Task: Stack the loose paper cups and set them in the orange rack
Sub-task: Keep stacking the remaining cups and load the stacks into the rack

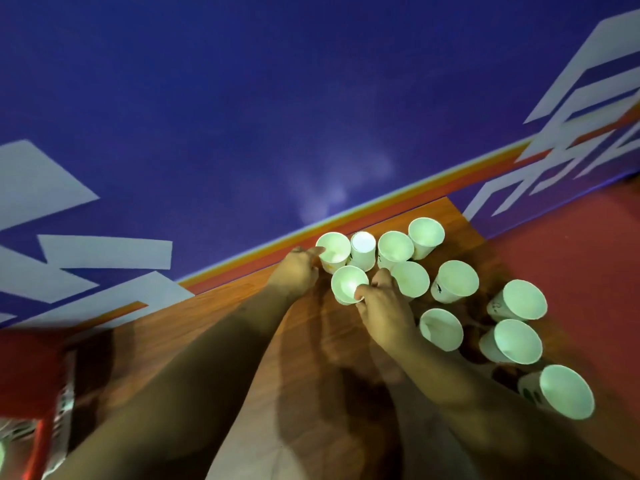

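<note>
At the wooden table's (pixel 214 327) far right end: 11 paper cups (pixel 453 285), white, upright, unstacked | left hand (pixel 298 271) grips far-left cup (pixel 333 251), thumb at rim | right hand (pixel 384 306) pinches nearer cup (pixel 348 284) | orange rack (pixel 62 403) lower left, blurred | blue wall (pixel 242 116) close behind the cups; bare wood leftward

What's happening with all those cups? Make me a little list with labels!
place: wooden table beside a blue wall
paper cups: eleven, all loose on the table, none stacked
left hand: grips the far cup by its side
right hand: pinches the rim of the near cup
rack: an orange-red thing at the lower left edge, probably the rack; mostly out of view
</note>
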